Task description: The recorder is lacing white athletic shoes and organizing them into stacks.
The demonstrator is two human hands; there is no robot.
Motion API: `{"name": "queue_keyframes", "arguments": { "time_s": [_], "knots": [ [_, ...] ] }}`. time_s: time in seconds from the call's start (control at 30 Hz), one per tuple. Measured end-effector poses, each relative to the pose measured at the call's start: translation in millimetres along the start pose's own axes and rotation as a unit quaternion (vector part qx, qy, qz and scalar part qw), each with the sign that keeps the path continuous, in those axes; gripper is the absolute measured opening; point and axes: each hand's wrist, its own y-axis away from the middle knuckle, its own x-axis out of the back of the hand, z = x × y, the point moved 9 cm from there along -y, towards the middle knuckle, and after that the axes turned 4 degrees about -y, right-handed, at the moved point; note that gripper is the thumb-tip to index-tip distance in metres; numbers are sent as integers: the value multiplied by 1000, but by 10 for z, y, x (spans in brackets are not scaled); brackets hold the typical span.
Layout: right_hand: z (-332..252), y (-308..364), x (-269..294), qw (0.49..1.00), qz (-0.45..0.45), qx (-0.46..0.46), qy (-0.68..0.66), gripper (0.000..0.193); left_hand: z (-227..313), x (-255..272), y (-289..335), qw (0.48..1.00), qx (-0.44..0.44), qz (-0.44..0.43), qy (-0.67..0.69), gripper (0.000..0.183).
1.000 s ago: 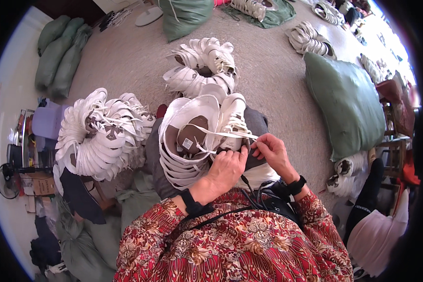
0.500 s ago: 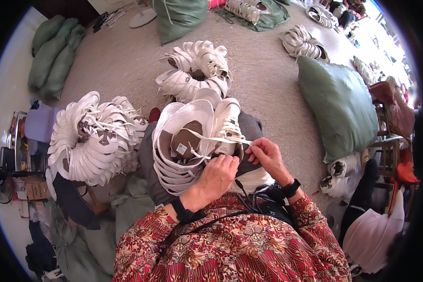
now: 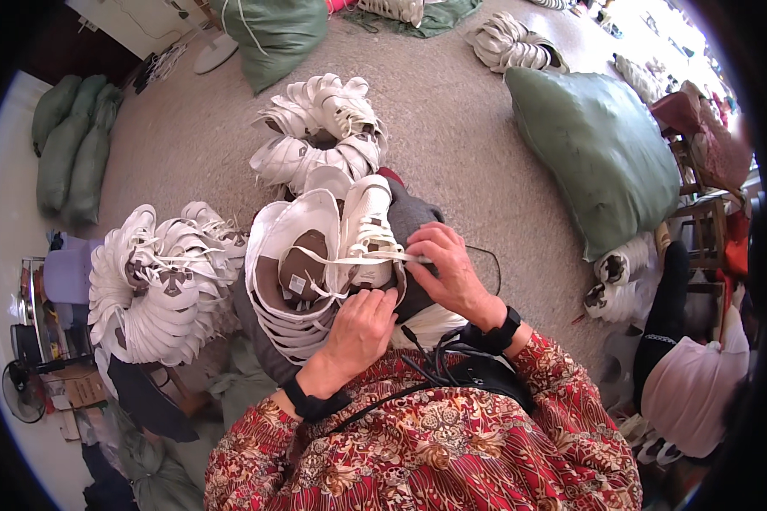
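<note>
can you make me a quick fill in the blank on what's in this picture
1. The right hand pinches a white ____ stretched across the shoe upper.
2. The left hand rests on a stack of white shoe ____.
3. The big sack on the carpet is ____ in colour.

Missing words: lace; uppers; green

The one camera sits on my head, looking steeply down and close onto my lap, with carpeted floor [image 3: 452, 111] bending around.
</note>
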Motion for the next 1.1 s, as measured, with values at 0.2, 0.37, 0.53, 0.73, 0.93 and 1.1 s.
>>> {"name": "queue_keyframes", "arguments": {
  "time_s": [0.2,0.37,0.53,0.73,0.93,1.1],
  "knots": [
    [-151,64,-83,993,-70,32,-87,10,-32,57,-11,998,32,-10,49,44],
    [-30,144,-120,988,-78,-39,-125,8,-42,167,0,991,63,-1,122,34],
    [2,159,-110,980,-74,-75,-169,10,-8,229,56,988,71,-42,129,31],
    [36,118,-179,975,-77,-138,-158,43,-9,171,144,985,73,-71,140,29],
    [113,134,-251,969,-92,-168,-158,49,-14,170,177,985,69,-63,145,29],
    [96,162,-237,970,-92,-153,-165,48,-18,166,210,984,61,-72,149,30]
  ]
}}
